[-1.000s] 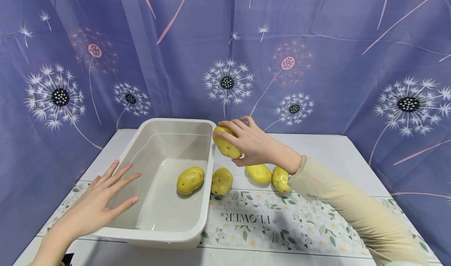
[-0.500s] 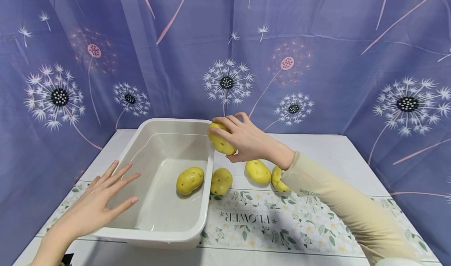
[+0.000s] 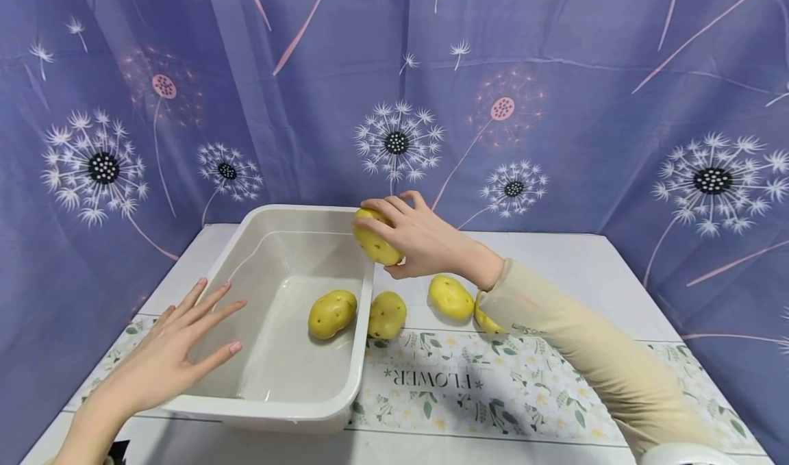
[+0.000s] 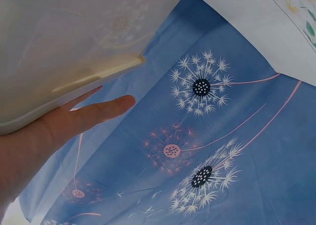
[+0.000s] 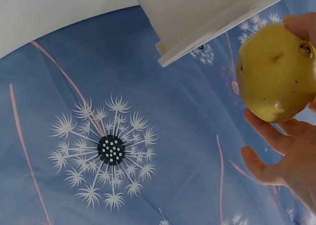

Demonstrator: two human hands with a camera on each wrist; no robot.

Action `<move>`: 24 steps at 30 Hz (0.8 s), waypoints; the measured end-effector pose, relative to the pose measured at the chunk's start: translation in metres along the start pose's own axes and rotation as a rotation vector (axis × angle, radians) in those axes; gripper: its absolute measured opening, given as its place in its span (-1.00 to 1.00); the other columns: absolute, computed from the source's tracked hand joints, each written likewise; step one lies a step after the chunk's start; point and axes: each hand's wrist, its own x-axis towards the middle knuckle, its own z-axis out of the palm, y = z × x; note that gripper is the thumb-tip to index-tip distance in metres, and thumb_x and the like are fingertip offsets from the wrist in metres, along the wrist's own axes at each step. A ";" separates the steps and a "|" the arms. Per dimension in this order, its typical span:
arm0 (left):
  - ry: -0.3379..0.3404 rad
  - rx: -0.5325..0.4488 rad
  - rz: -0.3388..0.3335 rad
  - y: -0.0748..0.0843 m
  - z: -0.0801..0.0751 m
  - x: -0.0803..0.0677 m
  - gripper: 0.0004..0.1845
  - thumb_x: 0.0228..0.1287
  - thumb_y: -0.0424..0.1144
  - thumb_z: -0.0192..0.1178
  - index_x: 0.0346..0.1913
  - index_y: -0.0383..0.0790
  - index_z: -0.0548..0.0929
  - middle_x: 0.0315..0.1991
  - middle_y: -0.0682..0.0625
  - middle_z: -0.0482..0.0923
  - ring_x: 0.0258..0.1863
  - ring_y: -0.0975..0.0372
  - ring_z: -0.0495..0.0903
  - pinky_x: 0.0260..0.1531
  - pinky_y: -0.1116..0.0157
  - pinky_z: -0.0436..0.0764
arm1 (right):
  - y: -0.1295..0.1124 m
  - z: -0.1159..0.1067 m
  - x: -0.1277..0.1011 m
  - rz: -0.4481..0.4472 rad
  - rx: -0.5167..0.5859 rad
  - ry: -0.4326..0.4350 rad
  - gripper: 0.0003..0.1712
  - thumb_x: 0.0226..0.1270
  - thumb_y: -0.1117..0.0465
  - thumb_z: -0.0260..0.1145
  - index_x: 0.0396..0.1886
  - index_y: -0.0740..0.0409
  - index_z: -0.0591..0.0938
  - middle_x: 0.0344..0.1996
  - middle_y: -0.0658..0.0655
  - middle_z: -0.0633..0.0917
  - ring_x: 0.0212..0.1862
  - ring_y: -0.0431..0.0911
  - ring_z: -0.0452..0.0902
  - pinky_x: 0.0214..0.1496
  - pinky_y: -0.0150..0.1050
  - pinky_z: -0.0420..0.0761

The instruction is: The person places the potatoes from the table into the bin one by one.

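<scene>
Right hand (image 3: 431, 242): my fingers grip a yellow oval potato (image 3: 376, 240) above the white plastic tub's (image 3: 364, 314) rim.
Left hand (image 3: 169, 355): fingers spread flat against the tub's near wall.

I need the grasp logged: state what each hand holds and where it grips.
The right hand grips a yellow potato round its upper side, above the tub's rim. The left hand holds nothing, fingers straight against the tub's side.

White table (image 3: 573, 259): bin (image 3: 290, 410), potatoes (image 3: 450, 296)
</scene>
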 end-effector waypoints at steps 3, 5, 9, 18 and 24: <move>0.002 -0.001 0.002 0.000 0.000 0.000 -0.42 0.17 0.04 0.11 0.28 0.17 0.26 0.38 -0.08 0.05 0.42 0.19 -0.35 0.12 -0.36 -0.14 | -0.001 0.000 0.002 0.001 0.004 -0.006 -0.12 -0.21 -0.06 0.38 0.21 -0.01 0.30 0.19 0.17 0.33 0.14 0.00 0.30 0.08 0.02 0.25; 0.002 -0.001 0.002 0.000 -0.001 0.000 -0.42 0.17 0.04 0.11 0.28 0.17 0.26 0.38 -0.08 0.05 0.42 0.19 -0.36 0.12 -0.36 -0.14 | -0.001 0.001 0.004 0.001 0.011 -0.004 -0.11 -0.22 -0.07 0.39 0.21 -0.01 0.29 0.19 0.17 0.33 0.14 0.00 0.29 0.09 0.02 0.25; 0.003 0.002 0.003 0.001 -0.001 0.000 -0.42 0.17 0.04 0.11 0.28 0.16 0.26 0.38 -0.08 0.05 0.42 0.19 -0.35 0.12 -0.36 -0.14 | -0.001 0.002 0.007 -0.001 0.020 0.011 -0.11 -0.22 -0.06 0.40 0.21 -0.01 0.30 0.19 0.17 0.33 0.14 0.00 0.29 0.09 0.02 0.24; 0.011 0.002 0.010 0.001 0.000 0.001 -0.42 0.16 0.04 0.12 0.27 0.16 0.27 0.38 -0.08 0.06 0.42 0.18 -0.34 0.12 -0.36 -0.14 | -0.003 0.003 0.013 0.002 0.030 0.016 -0.13 -0.20 -0.07 0.39 0.21 -0.02 0.31 0.18 0.16 0.34 0.14 -0.01 0.29 0.07 0.02 0.25; 0.006 0.003 0.005 0.000 0.000 0.000 -0.41 0.16 0.04 0.12 0.27 0.17 0.26 0.38 -0.09 0.05 0.42 0.17 -0.34 0.11 -0.37 -0.14 | -0.005 0.002 0.018 0.008 0.035 0.009 -0.13 -0.20 -0.05 0.38 0.21 -0.02 0.30 0.18 0.16 0.34 0.14 -0.02 0.29 0.07 0.01 0.26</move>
